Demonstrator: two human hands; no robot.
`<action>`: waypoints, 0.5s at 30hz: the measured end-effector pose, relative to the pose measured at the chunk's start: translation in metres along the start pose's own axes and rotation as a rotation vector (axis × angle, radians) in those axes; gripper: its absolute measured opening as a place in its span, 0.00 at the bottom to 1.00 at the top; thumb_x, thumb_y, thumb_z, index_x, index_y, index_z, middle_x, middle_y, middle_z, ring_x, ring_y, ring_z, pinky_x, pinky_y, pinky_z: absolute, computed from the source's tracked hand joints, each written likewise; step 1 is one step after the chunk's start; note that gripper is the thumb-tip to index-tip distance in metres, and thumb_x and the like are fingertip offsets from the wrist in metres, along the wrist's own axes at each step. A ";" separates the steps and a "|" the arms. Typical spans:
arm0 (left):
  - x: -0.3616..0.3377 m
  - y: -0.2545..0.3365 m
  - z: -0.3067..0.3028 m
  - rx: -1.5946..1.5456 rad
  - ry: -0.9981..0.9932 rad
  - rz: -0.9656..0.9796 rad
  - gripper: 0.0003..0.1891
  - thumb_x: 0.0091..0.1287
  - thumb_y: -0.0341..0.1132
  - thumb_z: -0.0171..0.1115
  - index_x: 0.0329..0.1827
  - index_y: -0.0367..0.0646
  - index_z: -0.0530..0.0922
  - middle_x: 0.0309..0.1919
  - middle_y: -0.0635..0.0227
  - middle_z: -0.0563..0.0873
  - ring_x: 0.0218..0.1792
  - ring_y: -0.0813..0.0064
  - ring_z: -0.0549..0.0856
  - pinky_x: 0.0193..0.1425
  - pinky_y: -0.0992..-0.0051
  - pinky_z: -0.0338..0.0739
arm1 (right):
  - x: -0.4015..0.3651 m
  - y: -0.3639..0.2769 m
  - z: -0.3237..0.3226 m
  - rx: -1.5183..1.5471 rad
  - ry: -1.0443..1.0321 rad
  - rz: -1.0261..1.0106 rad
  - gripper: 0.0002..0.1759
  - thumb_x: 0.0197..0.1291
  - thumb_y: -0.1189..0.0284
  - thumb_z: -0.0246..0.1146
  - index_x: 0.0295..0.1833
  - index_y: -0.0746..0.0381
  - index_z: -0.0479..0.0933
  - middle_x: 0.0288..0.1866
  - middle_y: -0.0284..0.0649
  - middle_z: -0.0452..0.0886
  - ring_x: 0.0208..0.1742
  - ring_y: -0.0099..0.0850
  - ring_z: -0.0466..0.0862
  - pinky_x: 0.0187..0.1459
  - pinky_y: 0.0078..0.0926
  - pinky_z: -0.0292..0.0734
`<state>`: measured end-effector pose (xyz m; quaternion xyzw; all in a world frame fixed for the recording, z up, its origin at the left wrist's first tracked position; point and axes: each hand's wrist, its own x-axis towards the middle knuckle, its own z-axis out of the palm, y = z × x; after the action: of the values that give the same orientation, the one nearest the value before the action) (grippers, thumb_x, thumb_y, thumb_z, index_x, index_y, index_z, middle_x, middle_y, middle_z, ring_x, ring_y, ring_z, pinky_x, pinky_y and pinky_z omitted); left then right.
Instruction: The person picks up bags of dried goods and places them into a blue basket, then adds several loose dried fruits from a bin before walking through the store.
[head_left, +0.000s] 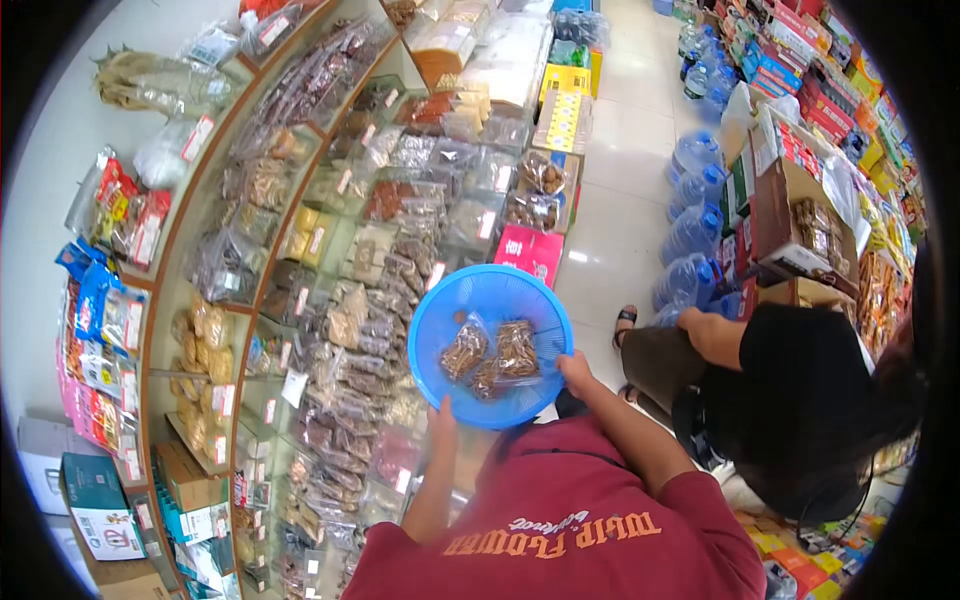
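A round blue plastic basket (430, 345) is held up in front of the maroon shirt. Several clear bags of brown dried goods (516, 348) lie inside it. My left hand (441, 414) grips the basket's lower left rim, and my right hand (575, 370) grips its right rim with the fingers curled over the edge. Left of the basket, rows of packaged dried goods (370, 330) fill a glass-edged display shelf. A pink box (530, 252) stands just beyond the basket's far rim.
Another person in a black top (815, 400) sits or crouches close on the right. Large blue-tinted water bottles (690, 228) and open cartons (785, 215) line the right side of the tiled aisle (625, 150). Curved wooden shelves (165, 300) hold bagged goods at the left.
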<state>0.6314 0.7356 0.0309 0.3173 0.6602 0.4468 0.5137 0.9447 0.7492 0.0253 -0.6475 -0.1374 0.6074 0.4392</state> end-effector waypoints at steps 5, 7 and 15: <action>0.033 0.019 0.046 -0.255 0.086 0.080 0.21 0.72 0.38 0.48 0.65 0.38 0.64 0.55 0.60 0.75 0.53 0.65 0.77 0.52 0.67 0.76 | 0.068 -0.036 0.027 0.165 -0.062 0.076 0.07 0.45 0.80 0.55 0.34 0.64 0.73 0.27 0.38 0.74 0.29 0.33 0.75 0.27 0.34 0.70; 0.024 0.041 0.070 -0.336 0.111 0.035 0.23 0.73 0.40 0.47 0.67 0.39 0.61 0.57 0.60 0.74 0.55 0.64 0.76 0.51 0.65 0.77 | 0.084 -0.053 0.039 0.284 -0.120 0.049 0.07 0.45 0.81 0.55 0.34 0.64 0.73 0.26 0.38 0.73 0.29 0.33 0.75 0.26 0.35 0.71; 0.004 0.014 0.102 -0.040 -0.216 -0.281 0.17 0.71 0.40 0.52 0.57 0.40 0.72 0.47 0.59 0.83 0.44 0.63 0.84 0.48 0.68 0.79 | 0.112 -0.108 0.029 0.633 -0.180 0.151 0.14 0.44 0.84 0.53 0.41 0.65 0.71 0.34 0.40 0.74 0.35 0.37 0.78 0.39 0.42 0.78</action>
<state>0.7275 0.7714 0.0351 0.2577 0.6299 0.3472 0.6452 0.9817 0.9032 0.0335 -0.4314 0.0682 0.7055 0.5581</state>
